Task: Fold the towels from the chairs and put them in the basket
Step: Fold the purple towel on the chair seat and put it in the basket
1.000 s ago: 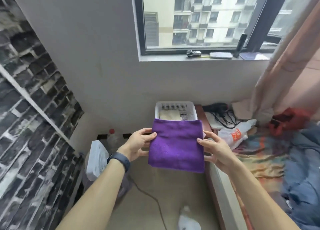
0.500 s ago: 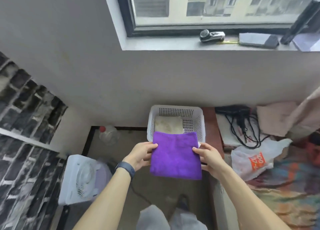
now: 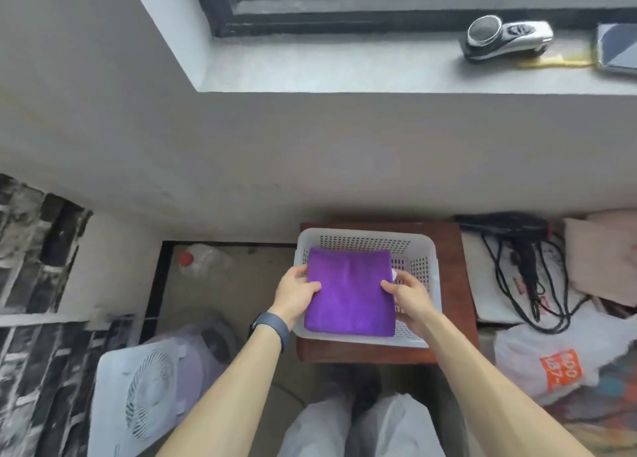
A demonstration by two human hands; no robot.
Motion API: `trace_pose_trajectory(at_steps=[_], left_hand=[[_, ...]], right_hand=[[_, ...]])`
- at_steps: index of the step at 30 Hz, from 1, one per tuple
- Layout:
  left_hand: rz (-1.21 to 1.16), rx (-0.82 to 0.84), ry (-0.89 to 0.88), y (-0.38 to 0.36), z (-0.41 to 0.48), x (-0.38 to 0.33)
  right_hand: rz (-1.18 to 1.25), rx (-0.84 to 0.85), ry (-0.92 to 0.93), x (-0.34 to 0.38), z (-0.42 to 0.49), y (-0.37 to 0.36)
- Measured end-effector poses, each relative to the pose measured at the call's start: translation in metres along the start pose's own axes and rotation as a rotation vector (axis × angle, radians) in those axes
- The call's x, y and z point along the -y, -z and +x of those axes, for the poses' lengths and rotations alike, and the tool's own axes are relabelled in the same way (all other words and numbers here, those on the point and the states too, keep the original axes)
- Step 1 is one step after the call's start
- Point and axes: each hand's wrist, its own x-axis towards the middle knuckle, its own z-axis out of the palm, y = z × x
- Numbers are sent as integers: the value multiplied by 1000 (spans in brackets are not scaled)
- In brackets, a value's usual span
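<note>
White perforated basket (image 3: 424,249) sits on a brown wooden stand (image 3: 455,284) against a grey wall, below a windowsill (image 3: 344,67). On the floor left of the basket is a white fan (image 3: 138,398). A black hair dryer (image 3: 510,225) lies to the basket's right. Whatever lies beneath the towel is hidden. Purple towel (image 3: 350,294), folded square and smooth, sits within the basket. Left hand (image 3: 296,291) and right hand (image 3: 408,292) grasp its side edges, thumbs on top.

I see the purple towel (image 3: 350,294) in the white basket (image 3: 365,237) (on a brown table (image 3: 451,284)). The left hand (image 3: 296,292) and right hand (image 3: 410,292) hold it.
</note>
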Motion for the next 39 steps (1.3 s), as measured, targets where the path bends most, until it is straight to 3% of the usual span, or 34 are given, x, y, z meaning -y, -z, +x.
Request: trace_pose_trajectory(at_steps=[7,10,12,14,17,19,20,23,29,39], left_hand=[[486,-78,-64,-13,3,0],[761,-286,-257,-30,-11,3],[865,-316,-421,-44,-14,8],[940,-226,-537,-57,-8,17],[1071,-166,-572,-69,15,32],[1095,-197,-513,-71,33,42],[1113,-204,-492,-71,41,47],[1210,-204,-522,-69,62,59],[1268,-287,-542,-75,90,71],[1241,-134,-450,-73,83,53]], right_hand=[[68,-11,-97,-8,37,-18],[55,-20,-69,-9,39,-17],[18,-36,-16,-11,36,-16],[-114,-128,144,-18,29,-17],[-598,-383,595,-38,23,-22],[-892,-344,820,-47,27,-32],[-1017,-280,847,-51,34,-35],[-1231,-157,747,-58,63,-30],[-1296,-165,758,-71,99,-24],[-1364,-102,632,-51,84,-30]])
